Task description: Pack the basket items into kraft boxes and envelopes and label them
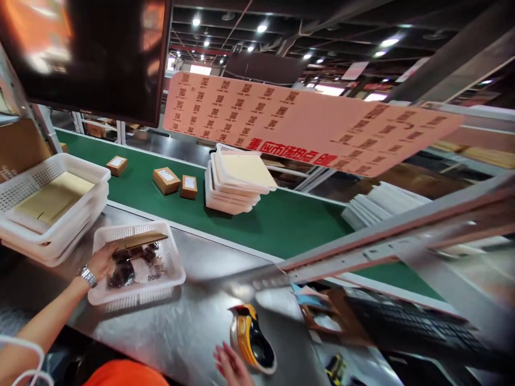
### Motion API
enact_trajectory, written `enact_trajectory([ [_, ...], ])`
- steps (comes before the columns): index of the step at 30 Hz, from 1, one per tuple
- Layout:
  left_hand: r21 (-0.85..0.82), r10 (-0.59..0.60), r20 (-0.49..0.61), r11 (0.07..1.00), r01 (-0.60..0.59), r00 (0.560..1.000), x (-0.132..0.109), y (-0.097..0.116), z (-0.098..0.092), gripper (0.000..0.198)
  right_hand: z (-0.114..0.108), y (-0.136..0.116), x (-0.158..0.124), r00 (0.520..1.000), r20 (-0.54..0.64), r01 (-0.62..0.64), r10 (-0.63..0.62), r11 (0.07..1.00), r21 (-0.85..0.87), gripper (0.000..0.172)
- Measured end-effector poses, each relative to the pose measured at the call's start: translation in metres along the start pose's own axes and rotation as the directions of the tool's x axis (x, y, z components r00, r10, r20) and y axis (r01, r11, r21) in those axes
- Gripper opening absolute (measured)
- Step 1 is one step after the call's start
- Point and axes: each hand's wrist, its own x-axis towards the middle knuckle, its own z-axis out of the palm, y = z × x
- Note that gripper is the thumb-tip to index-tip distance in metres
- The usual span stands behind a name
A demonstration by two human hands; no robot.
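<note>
My left hand (pixel 102 260), with a metal watch on the wrist, reaches into a small white perforated basket (pixel 169 279) on the steel table and grips a flat brown cardboard piece (pixel 139 241) lying across its top. Dark wrapped items (pixel 129 268) lie in the basket under it. My right hand (pixel 231 367) rests at the near table edge, fingers spread, touching a yellow and black handheld scanner (pixel 251 338).
A stack of white baskets (pixel 52 225) holding yellow envelopes stands at the left. On the green conveyor belt (pixel 281 220) sit three small cardboard boxes (pixel 167 179) and another stack of white baskets (pixel 237 182). A pink barcode sheet (pixel 306 126) hangs overhead. A keyboard (pixel 406 321) lies right.
</note>
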Motion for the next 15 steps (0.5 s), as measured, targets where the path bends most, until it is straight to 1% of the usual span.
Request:
enact_trajectory([
  [2, -0.079, 0.08, -0.037, 0.993, -0.082, 0.996, -0.019, 0.017, -0.007, 0.055, 0.011, -0.036, 0.013, 0.993, 0.05, 0.106, -0.107, 0.994, 0.017, 0.072],
  [4, -0.183, 0.162, -0.049, 0.969, -0.168, 0.986, -0.044, 0.047, -0.009, 0.055, 0.02, -0.067, 0.022, 0.963, 0.102, 0.245, -0.25, 0.968, 0.058, 0.088],
  [6, -0.284, 0.245, -0.019, 0.928, -0.24, 0.969, -0.071, 0.083, -0.003, 0.054, 0.023, -0.09, 0.029, 0.905, 0.177, 0.38, -0.387, 0.922, 0.073, 0.106],
  [7, -0.33, 0.282, 0.016, 0.907, -0.261, 0.959, -0.083, 0.102, 0.003, 0.052, 0.021, -0.098, 0.032, 0.867, 0.22, 0.445, -0.446, 0.894, 0.058, 0.111],
  [8, -0.372, 0.314, 0.067, 0.889, -0.268, 0.947, -0.093, 0.119, 0.013, 0.05, 0.018, -0.104, 0.037, 0.829, 0.261, 0.507, -0.495, 0.861, 0.024, 0.111],
  [9, -0.405, 0.337, 0.129, 0.876, -0.261, 0.933, -0.102, 0.134, 0.024, 0.048, 0.012, -0.107, 0.042, 0.796, 0.301, 0.558, -0.526, 0.83, -0.025, 0.102],
  [10, -0.424, 0.344, 0.188, 0.873, -0.24, 0.92, -0.108, 0.146, 0.036, 0.046, 0.006, -0.107, 0.049, 0.77, 0.34, 0.595, -0.54, 0.8, -0.077, 0.086],
  [11, -0.419, 0.328, 0.224, 0.883, -0.214, 0.918, -0.113, 0.154, 0.05, 0.045, -0.002, -0.105, 0.057, 0.751, 0.377, 0.619, -0.541, 0.776, -0.12, 0.067],
  [12, -0.386, 0.297, 0.239, 0.903, -0.19, 0.924, -0.114, 0.157, 0.063, 0.045, -0.01, -0.101, 0.065, 0.743, 0.407, 0.628, -0.531, 0.764, -0.149, 0.052],
  [13, -0.323, 0.249, 0.228, 0.931, -0.168, 0.941, -0.115, 0.156, 0.075, 0.046, -0.017, -0.095, 0.074, 0.746, 0.424, 0.62, -0.513, 0.767, -0.164, 0.047],
  [14, -0.233, 0.183, 0.199, 0.963, -0.135, 0.963, -0.113, 0.15, 0.084, 0.05, -0.025, -0.088, 0.081, 0.758, 0.421, 0.605, -0.498, 0.779, -0.167, 0.048],
  [15, -0.125, 0.098, 0.161, 0.989, -0.078, 0.982, -0.111, 0.141, 0.092, 0.057, -0.031, -0.081, 0.087, 0.771, 0.404, 0.59, -0.492, 0.791, -0.161, 0.051],
])
